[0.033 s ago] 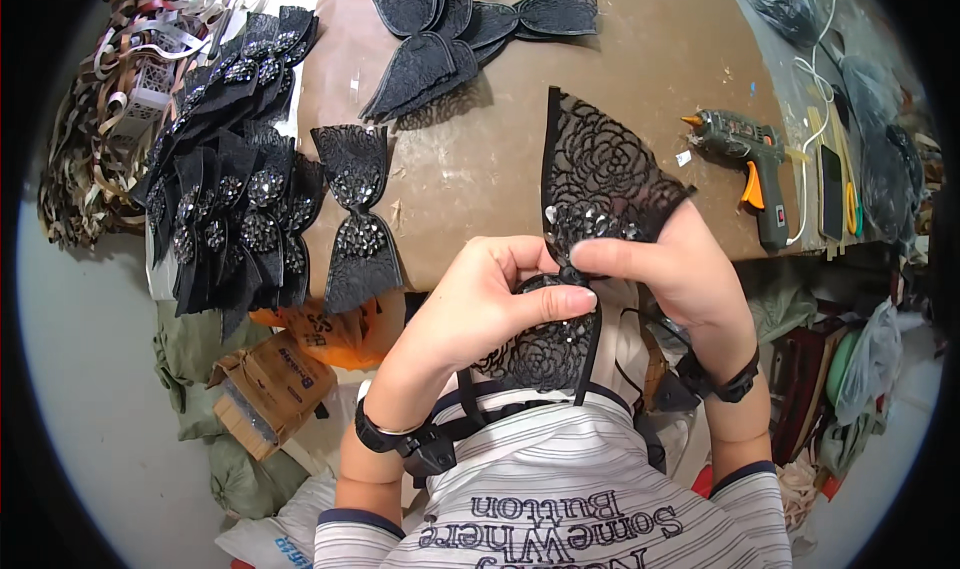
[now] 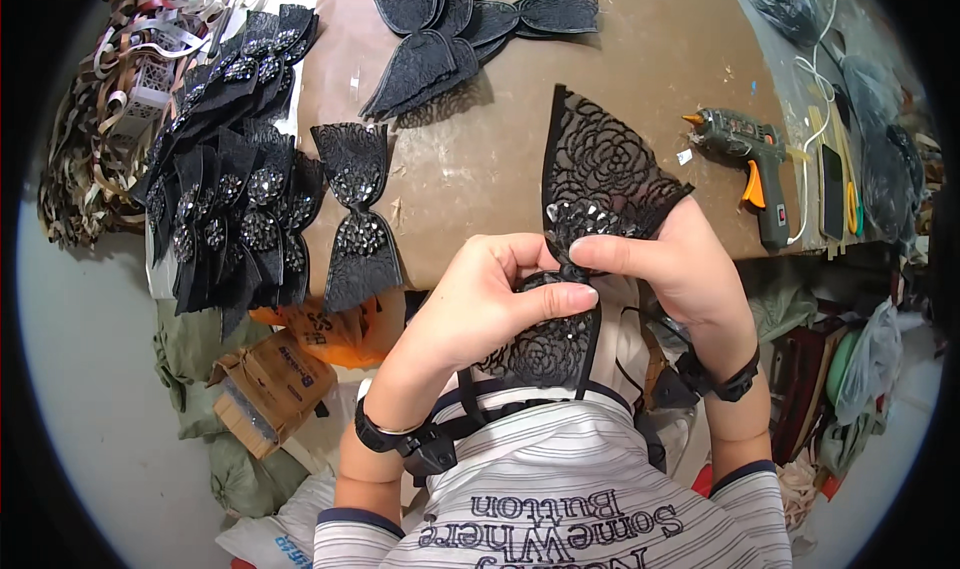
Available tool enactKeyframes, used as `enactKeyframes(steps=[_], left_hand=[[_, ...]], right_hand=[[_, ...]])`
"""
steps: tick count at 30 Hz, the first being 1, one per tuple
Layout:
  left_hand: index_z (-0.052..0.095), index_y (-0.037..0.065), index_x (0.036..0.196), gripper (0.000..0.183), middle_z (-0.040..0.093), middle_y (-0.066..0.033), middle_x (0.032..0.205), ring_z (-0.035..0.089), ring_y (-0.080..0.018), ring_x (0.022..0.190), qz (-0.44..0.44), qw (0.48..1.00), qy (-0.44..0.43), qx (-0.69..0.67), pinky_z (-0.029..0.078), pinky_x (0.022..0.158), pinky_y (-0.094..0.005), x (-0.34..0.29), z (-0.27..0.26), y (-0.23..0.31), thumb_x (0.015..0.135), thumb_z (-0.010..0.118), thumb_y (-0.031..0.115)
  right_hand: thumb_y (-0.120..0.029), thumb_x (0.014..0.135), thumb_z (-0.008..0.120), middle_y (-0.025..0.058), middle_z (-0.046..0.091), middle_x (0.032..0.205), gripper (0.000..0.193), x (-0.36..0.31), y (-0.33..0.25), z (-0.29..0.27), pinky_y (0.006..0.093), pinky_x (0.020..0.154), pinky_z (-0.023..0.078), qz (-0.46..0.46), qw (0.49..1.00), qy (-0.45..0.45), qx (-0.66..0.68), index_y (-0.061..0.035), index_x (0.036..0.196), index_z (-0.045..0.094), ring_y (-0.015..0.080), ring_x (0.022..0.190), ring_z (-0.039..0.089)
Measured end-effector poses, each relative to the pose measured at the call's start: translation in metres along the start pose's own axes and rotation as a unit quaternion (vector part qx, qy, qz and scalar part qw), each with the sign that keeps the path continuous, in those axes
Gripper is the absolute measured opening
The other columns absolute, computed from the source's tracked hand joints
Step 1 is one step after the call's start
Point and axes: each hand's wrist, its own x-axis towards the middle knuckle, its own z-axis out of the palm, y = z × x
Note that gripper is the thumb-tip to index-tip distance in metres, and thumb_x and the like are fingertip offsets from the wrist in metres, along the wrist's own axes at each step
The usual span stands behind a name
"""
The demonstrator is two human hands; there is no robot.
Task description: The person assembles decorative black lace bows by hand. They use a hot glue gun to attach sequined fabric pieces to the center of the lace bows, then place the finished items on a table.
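A black lace bow (image 2: 612, 164) with a flower pattern and shiny stones near its middle is in both my hands, at the table's front edge. My left hand (image 2: 475, 304) pinches it from the left, thumb just below the narrow centre. From the right, my right hand (image 2: 670, 264) grips it, with the thumb on the centre by the stones and the other fingers behind the lace. The upper wing spreads over the table, while the lower wing hangs toward my shirt. What lies under my thumbs is hidden.
Finished-looking black bows with stones (image 2: 265, 209) lie in overlapping rows at left, one bow (image 2: 356, 219) beside them. Plain black bow pieces (image 2: 425, 64) are at the back. A glue gun (image 2: 745, 154) with a white cord lies right, near a phone (image 2: 830, 191). Ribbons (image 2: 95, 139) hang far left.
Both hands keep their hold on the bow. Its upper wing has tilted very slightly to the right.
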Motion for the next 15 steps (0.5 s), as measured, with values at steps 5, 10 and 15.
enactKeyframes(steps=[5, 10, 15], left_hand=[[0.067, -0.001, 0.087, 0.023, 0.064, -0.0018, 0.072, 0.053, -0.0063, 0.068, 0.08, 0.987, 0.062, 0.128, 0.045, 0.062, -0.0263, -0.002, 0.006, -0.006, 0.08, 0.081, 0.016], [0.064, -0.001, 0.092, 0.019, 0.063, 0.0041, 0.082, 0.053, -0.0014, 0.077, 0.046, 0.99, 0.06, 0.118, 0.045, 0.068, -0.0184, -0.014, 0.011, 0.012, 0.082, 0.079, 0.006], [0.064, 0.0, 0.087, 0.019, 0.065, 0.0033, 0.081, 0.055, -0.0017, 0.077, 0.081, 0.989, 0.055, 0.113, 0.046, 0.068, -0.019, -0.026, 0.002, 0.013, 0.08, 0.08, 0.006]], right_hand=[[0.006, 0.081, 0.073, 0.0091, 0.073, 0.096, 0.02, -0.008, 0.004, 0.002, 0.0272, 0.079, 0.055, 0.005, 1.0, 0.0, -0.018, 0.0046, 0.1, 0.07, 0.0143, 0.085, 0.068], [0.009, 0.08, 0.07, 0.0096, 0.073, 0.096, 0.021, -0.017, 0.013, 0.01, 0.0284, 0.08, 0.056, -0.039, 0.998, 0.032, 0.03, 0.0049, 0.1, 0.07, 0.0152, 0.085, 0.069], [0.01, 0.078, 0.069, 0.009, 0.073, 0.091, 0.018, -0.022, 0.015, 0.028, 0.028, 0.078, 0.055, -0.03, 0.997, 0.05, 0.058, 0.0047, 0.095, 0.071, 0.0157, 0.082, 0.069]])
